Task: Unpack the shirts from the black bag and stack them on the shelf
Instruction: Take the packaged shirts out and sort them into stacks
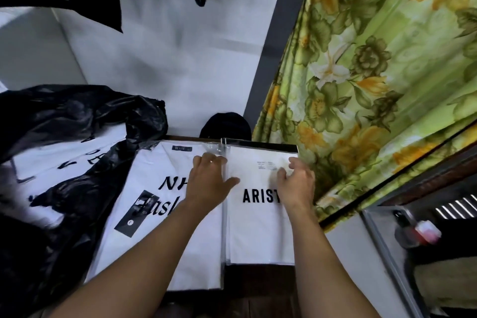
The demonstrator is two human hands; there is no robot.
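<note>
Both hands lie on a packaged white shirt printed "ARIST" at the centre of the frame: the left hand rests flat and open across its left edge, and the right hand has its fingers curled at the upper right of the wrapper, though whether they pinch the plastic I cannot tell. Largest, the crumpled black bag fills the left of the frame with a white shirt showing in its mouth; next, a second packaged shirt lies touching the first one's left side, and a flowered green curtain hangs at the right.
</note>
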